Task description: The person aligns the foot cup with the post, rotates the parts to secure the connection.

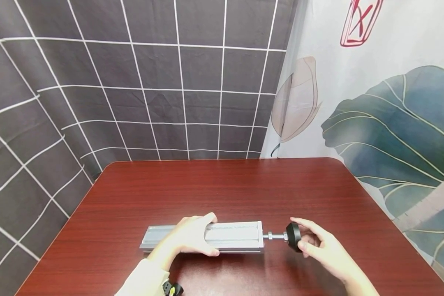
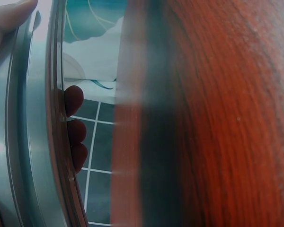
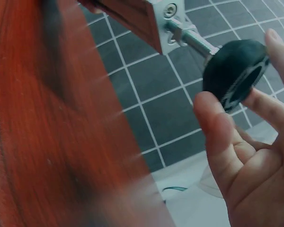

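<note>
A silver aluminium profile (image 1: 237,236) lies lengthwise across the near part of the view. My left hand (image 1: 194,234) grips it near the middle, thumb on the near side; in the left wrist view, fingertips (image 2: 75,132) wrap its other side, and it is held above the tabletop. From the end plate (image 3: 162,23) on its right end sticks out a threaded rod (image 1: 277,236) with nuts. A round black levelling foot (image 1: 293,237) sits at the rod's outer end, slightly tilted. My right hand (image 1: 322,242) pinches the foot's rim between thumb and fingers.
A reddish-brown wooden table (image 1: 222,185) with rounded far corners spreads below both hands. Behind it hang a dark grey curtain (image 1: 155,82) with white grid lines and a white curtain (image 1: 329,49) with leaf prints. A dark wristband (image 1: 172,287) shows by the left sleeve.
</note>
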{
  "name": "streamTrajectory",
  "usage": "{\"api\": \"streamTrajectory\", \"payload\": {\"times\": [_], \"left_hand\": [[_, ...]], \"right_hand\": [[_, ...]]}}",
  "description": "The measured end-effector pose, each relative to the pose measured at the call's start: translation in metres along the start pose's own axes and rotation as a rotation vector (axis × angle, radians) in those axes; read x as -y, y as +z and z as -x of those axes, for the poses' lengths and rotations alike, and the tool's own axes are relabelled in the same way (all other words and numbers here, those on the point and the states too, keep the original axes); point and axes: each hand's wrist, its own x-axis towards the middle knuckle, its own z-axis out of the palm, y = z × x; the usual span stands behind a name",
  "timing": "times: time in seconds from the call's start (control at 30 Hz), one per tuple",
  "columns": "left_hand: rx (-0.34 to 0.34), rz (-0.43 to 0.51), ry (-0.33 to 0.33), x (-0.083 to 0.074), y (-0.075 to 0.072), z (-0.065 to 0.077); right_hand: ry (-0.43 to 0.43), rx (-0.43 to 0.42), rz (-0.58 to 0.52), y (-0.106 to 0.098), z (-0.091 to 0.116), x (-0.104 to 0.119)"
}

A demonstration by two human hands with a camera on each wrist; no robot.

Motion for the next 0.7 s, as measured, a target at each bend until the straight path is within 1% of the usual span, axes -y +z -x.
{"api": "streamTrajectory", "payload": {"times": [0.1, 0.23, 0.33, 0.4, 0.5, 0.6, 0.63, 0.7], "left_hand": [[-0.003, -0.008, -0.001, 0.000, 0.000, 0.000], [-0.008, -0.014, -0.003, 0.001, 0.000, 0.000], [-0.013, -0.013, 0.000, 0.001, -0.001, 0.000], [-0.014, -0.007, 0.001, 0.001, -0.001, 0.000], [-0.011, -0.010, 0.002, 0.002, -0.001, -0.001], [-0.003, -0.013, 0.003, 0.003, -0.001, -0.002], [0.000, -0.013, 0.004, 0.003, -0.002, -0.002], [0.005, -0.010, 0.007, 0.003, -0.002, -0.002]], "right_hand": [[0.007, 0.001, -0.032, 0.002, -0.002, 0.000], [0.012, 0.008, -0.015, 0.002, -0.003, 0.000], [-0.033, 0.008, -0.020, 0.000, -0.002, -0.001], [-0.070, 0.023, -0.034, -0.003, -0.002, -0.002], [-0.066, 0.087, -0.040, -0.007, 0.001, -0.004], [-0.088, 0.155, -0.029, -0.009, 0.003, -0.005], [-0.096, 0.175, -0.041, -0.009, 0.003, -0.005], [-0.122, 0.181, -0.041, -0.008, 0.002, -0.005]]}}
